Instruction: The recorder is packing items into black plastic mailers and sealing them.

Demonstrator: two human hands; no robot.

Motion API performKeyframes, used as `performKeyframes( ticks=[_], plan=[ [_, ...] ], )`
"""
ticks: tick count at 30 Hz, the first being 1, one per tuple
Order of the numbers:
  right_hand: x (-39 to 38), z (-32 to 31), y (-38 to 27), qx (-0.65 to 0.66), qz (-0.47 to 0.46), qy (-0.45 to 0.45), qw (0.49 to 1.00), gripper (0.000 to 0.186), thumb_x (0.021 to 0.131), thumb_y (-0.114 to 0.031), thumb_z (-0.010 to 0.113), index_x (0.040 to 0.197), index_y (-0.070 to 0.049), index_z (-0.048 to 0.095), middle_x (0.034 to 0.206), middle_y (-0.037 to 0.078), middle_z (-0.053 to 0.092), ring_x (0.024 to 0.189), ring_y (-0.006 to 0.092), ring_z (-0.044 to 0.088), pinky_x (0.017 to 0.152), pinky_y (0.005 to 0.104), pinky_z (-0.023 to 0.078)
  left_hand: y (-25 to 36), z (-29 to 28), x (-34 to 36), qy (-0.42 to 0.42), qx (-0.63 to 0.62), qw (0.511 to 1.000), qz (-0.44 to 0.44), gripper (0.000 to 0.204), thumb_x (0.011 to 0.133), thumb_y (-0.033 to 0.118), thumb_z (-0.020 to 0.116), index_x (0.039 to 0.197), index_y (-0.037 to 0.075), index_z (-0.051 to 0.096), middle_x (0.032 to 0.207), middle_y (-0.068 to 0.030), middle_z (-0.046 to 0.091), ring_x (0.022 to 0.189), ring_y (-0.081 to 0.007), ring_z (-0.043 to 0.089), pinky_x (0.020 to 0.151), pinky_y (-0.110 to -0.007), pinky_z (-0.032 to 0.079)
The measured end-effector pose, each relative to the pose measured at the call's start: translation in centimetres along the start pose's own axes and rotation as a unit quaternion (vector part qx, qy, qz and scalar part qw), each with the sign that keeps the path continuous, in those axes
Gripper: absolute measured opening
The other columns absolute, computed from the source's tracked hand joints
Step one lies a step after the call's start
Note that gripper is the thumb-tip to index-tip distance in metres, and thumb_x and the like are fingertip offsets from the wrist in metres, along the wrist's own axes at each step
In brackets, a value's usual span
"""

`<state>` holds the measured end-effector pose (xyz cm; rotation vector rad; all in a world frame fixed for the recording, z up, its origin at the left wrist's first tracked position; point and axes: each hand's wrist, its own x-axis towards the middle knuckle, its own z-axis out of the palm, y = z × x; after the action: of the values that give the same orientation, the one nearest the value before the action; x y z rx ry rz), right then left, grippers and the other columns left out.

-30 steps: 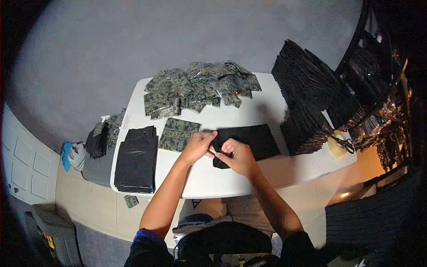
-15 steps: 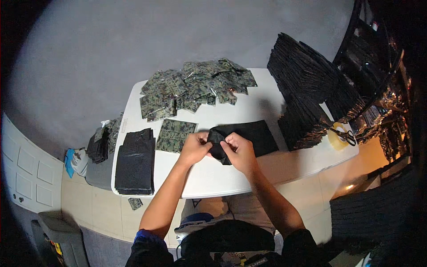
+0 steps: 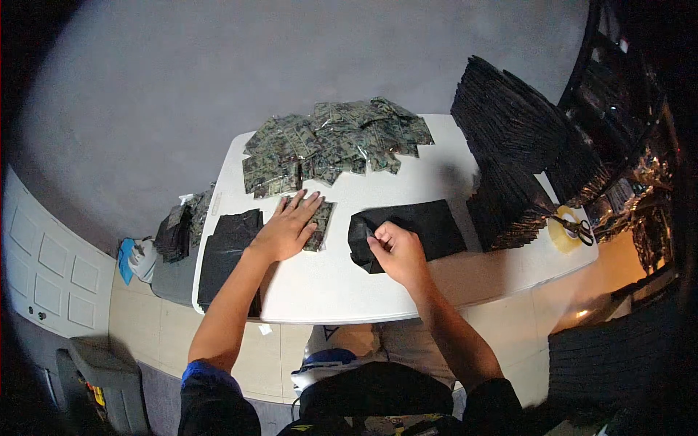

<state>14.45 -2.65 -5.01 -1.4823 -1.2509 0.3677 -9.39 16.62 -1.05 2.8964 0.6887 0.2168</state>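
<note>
My left hand (image 3: 285, 231) is spread flat, palm down, on a folded camouflage-patterned packet (image 3: 321, 227). Most of that packet is hidden under the fingers. A flat black bag (image 3: 435, 227) lies to its right on the white table (image 3: 327, 289). At the bag's left end, where it looks creased and slightly lifted, my right hand (image 3: 398, 254) is closed with thumb and fingers pinched on the edge. Beside my left wrist a stack of flat black bags (image 3: 229, 251) sits near the table's left edge, partly covered by the forearm.
Several clear-wrapped camouflage packets (image 3: 334, 142) are heaped at the back. Tall leaning stacks of black bags (image 3: 509, 138) stand at the right, beside a tape roll (image 3: 563, 231) and scissors (image 3: 579, 228). A grey chair (image 3: 109, 378) is at lower left.
My left hand has let go of the black bag's end and moved left onto the camouflage packet, fingers spread. My right hand stays at the bag. The whole view has shifted slightly.
</note>
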Motion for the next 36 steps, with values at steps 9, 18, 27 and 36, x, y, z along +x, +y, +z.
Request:
performKeyframes(
  ticks=[9,18,27,36],
  plan=[
    [0.3,-0.8,-1.2,-0.057,0.035,-0.029,0.997,0.021,0.095,-0.017,0.082,0.09,-0.003,0.067,0.08,0.013,0.075,0.068,0.0266,0.074,0.064,0.0378,0.054,0.6,1.0,0.4,0.021,0.075,0.997,-0.013,0.064,0.111,0.05,0.05,0.171,0.035,0.037,0.179,-0.0099,0.033,0.166,-0.0398,0.026,0.133,-0.065,0.017],
    [-0.2,-0.1,-1.9,-0.06,-0.014,-0.025,0.998,0.022,0.094,-0.017,0.083,0.091,-0.003,0.066,0.074,0.013,0.071,0.063,0.0317,0.071,0.06,0.0404,0.053,5.6,3.0,-0.6,0.051,0.058,0.986,-0.144,0.072,0.108,0.055,0.055,0.172,0.03,0.035,0.176,-0.0166,0.036,0.163,-0.0427,0.03,0.131,-0.067,0.016],
    [-0.3,0.1,-1.8,-0.072,-0.07,-0.023,0.995,0.022,0.096,-0.012,0.083,0.087,-0.002,0.065,0.069,0.01,0.068,0.055,0.0154,0.063,0.055,0.0318,0.048,7.3,2.9,-1.8,0.219,-0.037,0.933,-0.285,0.048,0.088,0.033,0.086,0.125,0.005,0.075,0.125,-0.0186,0.063,0.124,-0.0415,0.057,0.106,-0.058,0.043],
    [-0.1,0.0,-1.7,-0.065,-0.06,-0.029,0.996,0.021,0.095,-0.014,0.083,0.089,-0.004,0.065,0.073,0.011,0.07,0.062,0.0244,0.069,0.058,0.0367,0.052,6.2,0.6,-3.2,0.31,-0.268,0.891,-0.197,0.023,0.096,0.014,0.081,0.108,-0.003,0.072,0.095,-0.0235,0.078,0.088,-0.0409,0.078,0.078,-0.046,0.06]
  ],
)
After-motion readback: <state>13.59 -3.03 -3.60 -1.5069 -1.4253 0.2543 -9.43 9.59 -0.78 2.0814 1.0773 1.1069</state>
